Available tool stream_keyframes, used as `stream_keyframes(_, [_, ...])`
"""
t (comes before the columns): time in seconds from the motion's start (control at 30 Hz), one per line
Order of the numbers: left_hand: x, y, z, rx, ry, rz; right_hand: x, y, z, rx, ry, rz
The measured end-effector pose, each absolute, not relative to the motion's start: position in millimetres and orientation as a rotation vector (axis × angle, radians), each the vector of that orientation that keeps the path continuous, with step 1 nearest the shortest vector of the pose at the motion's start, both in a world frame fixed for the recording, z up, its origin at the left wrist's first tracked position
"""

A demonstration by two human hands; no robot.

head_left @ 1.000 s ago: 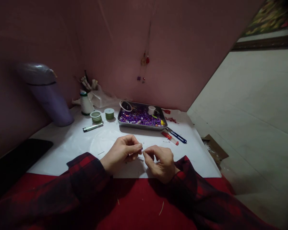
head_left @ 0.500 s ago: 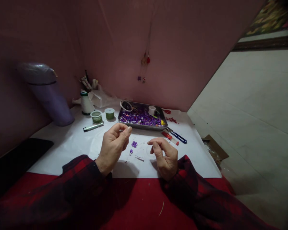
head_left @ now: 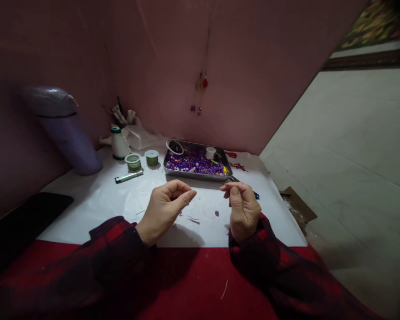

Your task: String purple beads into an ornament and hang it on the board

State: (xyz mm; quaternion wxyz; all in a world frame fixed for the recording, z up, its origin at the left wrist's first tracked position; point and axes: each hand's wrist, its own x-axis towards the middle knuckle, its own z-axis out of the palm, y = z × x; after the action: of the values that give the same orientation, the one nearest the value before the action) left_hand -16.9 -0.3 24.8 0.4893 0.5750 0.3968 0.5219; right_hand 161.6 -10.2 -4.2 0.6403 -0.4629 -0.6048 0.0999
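Observation:
My left hand is closed in a pinch above the white sheet, thumb tip pressed to the forefinger. What it pinches is too fine to make out; faint thread loops show on the sheet between my hands. To the right, my right hand is also closed, thumb against the bent fingers, and its contents cannot be seen clearly. A small purple bead shows between the hands, nearer the right one; whether it lies on the sheet or hangs is unclear. Short thread scraps lie by my left wrist.
Behind my hands stands a metal tray of purple beads with a small white cup. Green thread spools, a white thread cone and a pale green cutter are at left. A purple bottle leans near the wall.
Both hands have shifted right, the left one also lower. The left hand now covers most of the spot where the purple bead ring lay. A purple bead now shows near my right hand.

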Motion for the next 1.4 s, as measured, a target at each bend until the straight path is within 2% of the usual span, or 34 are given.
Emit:
stream_keyframes(0.2, [-14.1,0.4,22.3,1.438,0.977,1.148,162.4,-10.8,-0.5,-1.042,-1.433,0.356])
stream_keyframes(0.43, [-14.1,-1.6,18.1,1.51,0.895,1.138,151.2,-17.4,2.3,-0.942,-1.485,1.15])
stream_keyframes(0.53, [-14.1,-1.5,18.5,1.497,0.879,1.141,148.7,-15.6,-1.8,-0.906,-1.414,1.305])
stream_keyframes(1.13, [-14.2,-2.6,19.4,1.461,0.824,1.072,147.2,-16.2,0.5,-0.916,-1.532,1.191])
stream_keyframes(1.4, [-18.1,4.4,29.5,0.78,0.861,0.99,150.4,-15.2,-2.9,-0.983,-1.502,1.067])
